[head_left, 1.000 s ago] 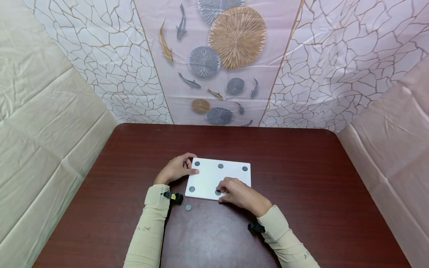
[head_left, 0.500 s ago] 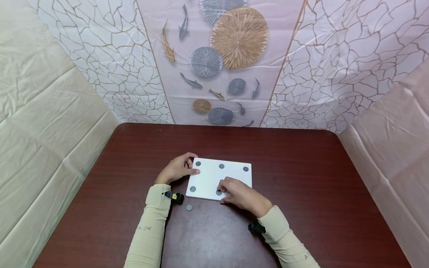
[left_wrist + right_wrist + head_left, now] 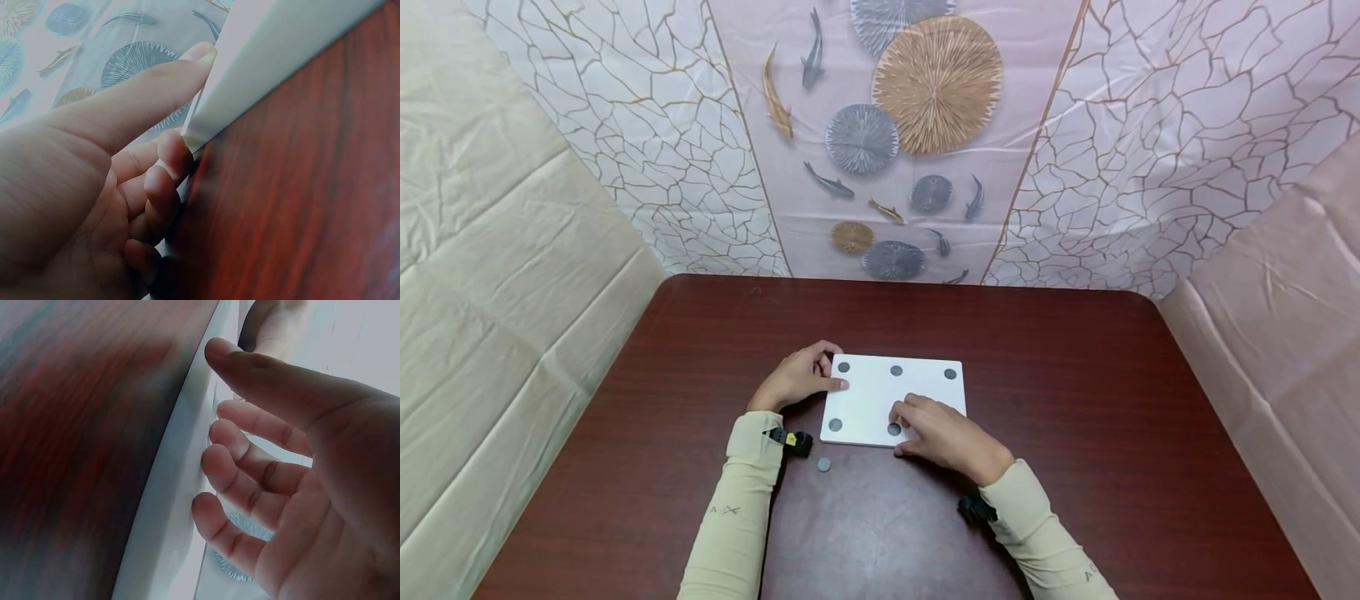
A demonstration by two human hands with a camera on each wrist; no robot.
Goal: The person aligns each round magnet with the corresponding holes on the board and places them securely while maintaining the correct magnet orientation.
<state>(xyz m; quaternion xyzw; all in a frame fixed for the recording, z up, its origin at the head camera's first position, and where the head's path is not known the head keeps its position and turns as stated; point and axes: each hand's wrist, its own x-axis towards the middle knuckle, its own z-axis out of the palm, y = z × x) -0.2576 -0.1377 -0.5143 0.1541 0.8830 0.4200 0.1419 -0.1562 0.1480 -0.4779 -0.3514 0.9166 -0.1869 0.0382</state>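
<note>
A white rectangular board (image 3: 868, 404) lies flat on the table, with several dark grey discs (image 3: 897, 371) near its edges. My left hand (image 3: 793, 379) grips its left end, thumb on top and fingers bent against the side. At the front edge my right hand (image 3: 943, 433) holds the board, thumb by the edge and bent fingertips on top. A disc near the front edge (image 3: 894, 429) shows between that thumb and index finger. The right hand covers the board's near right corner. One loose grey disc (image 3: 824, 464) lies on the table in front of the board.
The dark red-brown table (image 3: 1060, 375) has a shiny patch near the front. Patterned cloth (image 3: 1150, 150) hangs behind it, and pale cloth walls (image 3: 497, 333) flank both sides. A black strapped device (image 3: 797, 442) sits on the left wrist.
The board has turned slightly, its front and right edges shifting a little away from the person. The right hand has moved slightly with it. The left hand keeps its hold.
</note>
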